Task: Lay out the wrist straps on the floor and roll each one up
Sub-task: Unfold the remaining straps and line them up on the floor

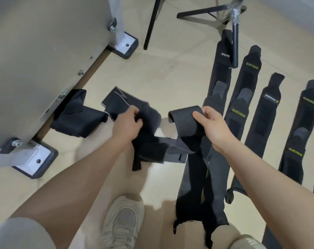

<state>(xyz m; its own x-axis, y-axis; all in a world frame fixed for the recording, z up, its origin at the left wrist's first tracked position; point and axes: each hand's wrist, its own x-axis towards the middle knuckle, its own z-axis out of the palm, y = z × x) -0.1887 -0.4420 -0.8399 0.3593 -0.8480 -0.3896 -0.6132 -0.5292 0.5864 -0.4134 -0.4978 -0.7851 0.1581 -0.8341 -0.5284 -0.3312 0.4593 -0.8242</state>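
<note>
Gripping one dark strap point(186, 121) mid-frame, right hand point(213, 125) pinches its curled end; left hand point(128, 123) clutches crumpled fabric.

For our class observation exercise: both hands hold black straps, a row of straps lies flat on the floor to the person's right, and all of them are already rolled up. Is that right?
Not quite. The head view shows the row of straps on the floor lying flat and unrolled, not rolled up. The rest stands: the left hand and right hand each hold a black strap.
</note>
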